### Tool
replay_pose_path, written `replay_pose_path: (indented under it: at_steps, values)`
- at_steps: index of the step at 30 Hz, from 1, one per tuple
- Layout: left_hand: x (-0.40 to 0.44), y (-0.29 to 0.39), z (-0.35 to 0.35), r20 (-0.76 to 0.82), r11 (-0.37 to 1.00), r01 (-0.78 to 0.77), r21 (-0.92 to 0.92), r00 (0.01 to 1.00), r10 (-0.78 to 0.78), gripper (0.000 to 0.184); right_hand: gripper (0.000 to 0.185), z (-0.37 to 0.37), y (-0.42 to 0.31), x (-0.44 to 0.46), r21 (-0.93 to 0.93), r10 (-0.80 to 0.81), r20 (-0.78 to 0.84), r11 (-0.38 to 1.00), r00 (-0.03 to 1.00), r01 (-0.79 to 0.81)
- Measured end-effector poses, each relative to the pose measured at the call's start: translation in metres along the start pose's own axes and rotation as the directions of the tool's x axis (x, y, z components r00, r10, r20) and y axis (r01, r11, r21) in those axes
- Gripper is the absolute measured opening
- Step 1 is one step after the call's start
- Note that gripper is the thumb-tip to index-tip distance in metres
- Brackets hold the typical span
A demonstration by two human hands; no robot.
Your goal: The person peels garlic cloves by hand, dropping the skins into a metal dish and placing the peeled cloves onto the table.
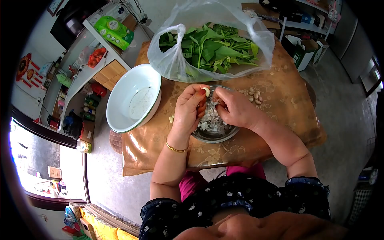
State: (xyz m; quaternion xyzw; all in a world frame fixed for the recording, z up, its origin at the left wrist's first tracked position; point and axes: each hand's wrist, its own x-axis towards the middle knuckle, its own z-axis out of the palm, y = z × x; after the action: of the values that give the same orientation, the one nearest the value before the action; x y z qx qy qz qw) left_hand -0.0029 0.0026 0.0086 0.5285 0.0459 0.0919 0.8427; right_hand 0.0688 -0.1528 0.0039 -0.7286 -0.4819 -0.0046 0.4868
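Observation:
Between thumb and forefinger, my left hand (189, 107) pinches a pale garlic clove (207, 91). My right hand (239, 107) is closed close beside it, its fingers curled; whatever they hold, if anything, is hidden. Both hands are over a metal bowl (218, 139) that contains papery garlic skins (212, 121). Several unpeeled garlic cloves (255, 96) lie on the table to the right of the bowl. A few pale cloves (171, 119) show beside my left wrist, partly covered by it.
The table (288, 104) has a brown patterned cover. A white basin (155, 105) stands at its left. Along the back, a clear plastic bag (256, 38) holds leafy greens (212, 50). Shelves (86, 74) line the left wall, and cardboard boxes (306, 50) sit on the floor at the right.

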Motion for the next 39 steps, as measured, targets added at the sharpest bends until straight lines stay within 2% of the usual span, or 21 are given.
replay_pose_path:
  at_steps: [5,8,11,14,17,20,23,26,32,39]
  values:
    - [0.001,-0.001,-0.002,0.003,1.0,-0.003,0.008,1.0,0.003,0.013,0.011,0.005,0.014,0.001,-0.089,-0.126,-0.014,0.988,0.992,0.125]
    - [0.001,-0.001,-0.002,-0.002,0.999,-0.015,0.031,1.0,0.015,0.015,0.012,0.004,0.015,0.001,-0.103,-0.108,-0.006,0.989,0.994,0.107]
    - [0.001,0.001,0.0,-0.043,0.999,-0.012,0.043,0.999,0.014,0.012,0.013,-0.005,-0.002,0.002,-0.025,0.089,0.069,0.996,0.994,-0.087]
    - [0.0,0.002,0.001,-0.054,0.999,-0.017,0.039,0.998,0.019,0.011,0.017,-0.005,-0.001,0.001,0.005,0.094,0.068,0.995,0.993,-0.095]
    - [0.0,0.002,-0.001,-0.045,0.999,-0.022,0.031,0.999,0.023,0.011,0.021,0.0,0.007,0.0,-0.029,-0.056,0.005,0.998,0.998,0.056]
    - [0.0,0.004,0.0,-0.05,0.999,-0.027,0.04,0.998,0.029,0.011,0.016,0.004,0.016,-0.001,-0.122,-0.158,-0.041,0.981,0.987,0.152]
    - [0.001,0.004,-0.002,-0.039,0.999,-0.028,0.036,0.999,0.03,0.011,0.01,0.003,0.016,0.001,-0.151,-0.077,0.035,0.985,0.996,0.081]
    - [0.002,0.004,-0.004,-0.045,0.998,-0.036,0.05,0.998,0.038,0.012,0.006,0.0,0.002,-0.001,-0.058,0.05,0.064,0.997,0.997,-0.046]
    - [0.001,0.006,-0.003,-0.041,0.998,-0.033,0.048,0.999,0.035,0.014,0.009,0.004,0.015,0.001,-0.112,-0.04,0.079,0.993,0.996,0.048]
    - [0.002,0.004,-0.005,-0.021,0.998,-0.036,0.053,0.999,0.038,0.013,0.011,-0.004,0.001,0.003,-0.012,0.0,0.068,1.0,0.998,0.001]
